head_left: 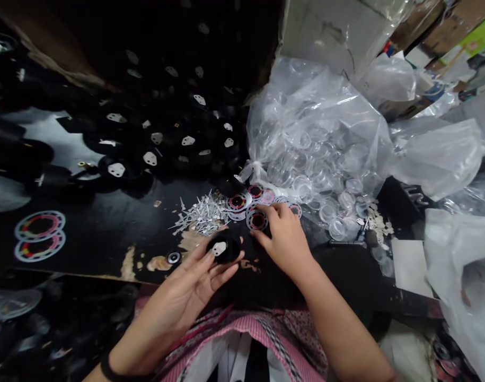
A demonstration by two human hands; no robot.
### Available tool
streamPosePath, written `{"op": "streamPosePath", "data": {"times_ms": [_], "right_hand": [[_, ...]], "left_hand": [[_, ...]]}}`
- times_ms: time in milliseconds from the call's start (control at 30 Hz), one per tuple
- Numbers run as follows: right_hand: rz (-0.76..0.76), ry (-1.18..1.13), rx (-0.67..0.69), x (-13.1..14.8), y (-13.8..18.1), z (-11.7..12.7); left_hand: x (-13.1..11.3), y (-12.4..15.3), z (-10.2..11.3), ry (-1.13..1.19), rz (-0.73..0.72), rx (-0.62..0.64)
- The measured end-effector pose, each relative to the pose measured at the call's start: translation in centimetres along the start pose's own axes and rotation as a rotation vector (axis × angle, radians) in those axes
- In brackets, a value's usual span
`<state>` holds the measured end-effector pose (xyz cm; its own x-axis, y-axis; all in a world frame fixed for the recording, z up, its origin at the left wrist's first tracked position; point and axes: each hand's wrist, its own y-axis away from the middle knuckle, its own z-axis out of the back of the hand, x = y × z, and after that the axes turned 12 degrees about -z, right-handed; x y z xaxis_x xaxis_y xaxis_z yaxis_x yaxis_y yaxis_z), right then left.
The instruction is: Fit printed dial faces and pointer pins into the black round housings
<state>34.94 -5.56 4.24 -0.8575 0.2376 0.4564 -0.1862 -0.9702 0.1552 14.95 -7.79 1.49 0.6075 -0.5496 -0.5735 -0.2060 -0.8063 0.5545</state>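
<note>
In the head view, my left hand (196,276) is closed round a black round housing (231,249) with a small white plate on its face. My right hand (288,241) reaches into a group of printed dial discs, thumb and fingertips on the edge of one dial disc (257,222) with a dark centre and red marks. More dial discs (238,201) lie just behind, overlapping. Close to the left hand is a heap of small white pointers (204,212) with thin stems. A small black ring-shaped part (173,258) rests on the table by the left wrist.
Many black housings (118,168) with white plates fill the back left. A plastic bag (317,116) of clear round covers (303,188) spills at the right. Two larger dial discs (40,244) lie far left. A white card (412,268) and loose pale pieces (379,223) sit right.
</note>
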Motion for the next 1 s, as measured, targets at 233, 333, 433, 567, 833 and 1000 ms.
{"op": "streamPosePath", "data": {"times_ms": [233, 333, 433, 567, 833, 1000], "right_hand": [[-0.057, 0.053, -0.083, -0.6, -0.4, -0.9], [-0.105, -0.039, -0.105, -1.1, -0.3, -1.0], [-0.128, -0.3, -0.119, -2.0, -0.7, -1.0], [-0.139, -0.506, -0.057, -3.1, -1.2, -0.1], [0.035, -0.617, 0.173, 0.2, 0.5, 0.5], [-0.156, -0.841, 0.181, 0.7, 1.7, -0.3]], "left_hand": [[-0.4, 0.0, -0.9, 0.03, -0.039, -0.05], [-0.2, -0.1, -1.1, 0.025, -0.036, -0.066], [-0.1, 0.0, -1.1, 0.005, -0.051, -0.083], [-0.1, 0.1, -1.0, -0.018, -0.093, -0.091], [0.1, -0.2, -2.6, 0.06, -0.306, 0.129], [0.0, 0.2, -3.1, 0.04, -0.402, 0.042]]}}
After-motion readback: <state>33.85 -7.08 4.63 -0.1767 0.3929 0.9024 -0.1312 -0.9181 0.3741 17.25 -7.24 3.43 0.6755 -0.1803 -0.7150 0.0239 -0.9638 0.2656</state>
